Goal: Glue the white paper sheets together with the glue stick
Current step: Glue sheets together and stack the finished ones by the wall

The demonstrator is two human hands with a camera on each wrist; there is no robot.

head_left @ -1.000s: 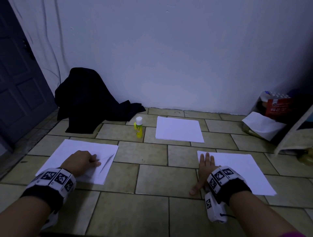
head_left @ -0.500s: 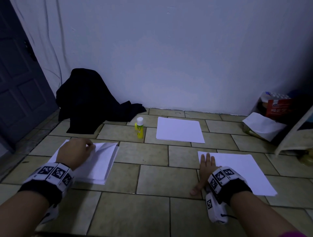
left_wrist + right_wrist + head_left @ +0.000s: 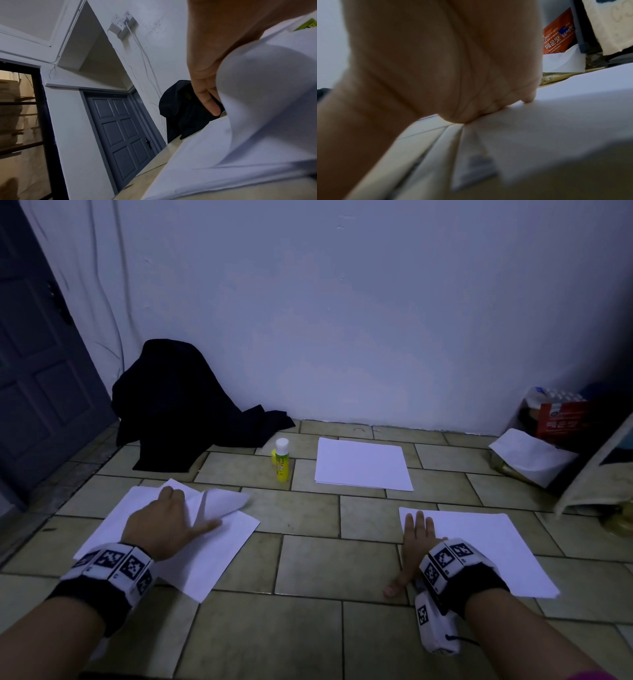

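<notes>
Three lots of white paper lie on the tiled floor. My left hand (image 3: 171, 522) is on the left stack (image 3: 219, 553) and grips its top sheet (image 3: 222, 501), which curls up off the stack with one corner raised. In the left wrist view that sheet (image 3: 265, 94) bulges under the palm, with the fingers (image 3: 207, 97) behind it. My right hand (image 3: 416, 529) lies flat on the left edge of the right sheet (image 3: 486, 546). A yellow glue stick (image 3: 281, 460) with a white cap stands upright beside the far sheets (image 3: 363, 463), apart from both hands.
A black cloth heap (image 3: 178, 405) leans on the wall at the back left, beside a grey door (image 3: 37, 371). At the far right are an orange food packet (image 3: 561, 419), a white bag (image 3: 527, 457) and a leaning board (image 3: 589, 474).
My left hand slid away over the left stack and came back; the top sheet now stands curled up with a corner lifted. The right hand has stayed put.
</notes>
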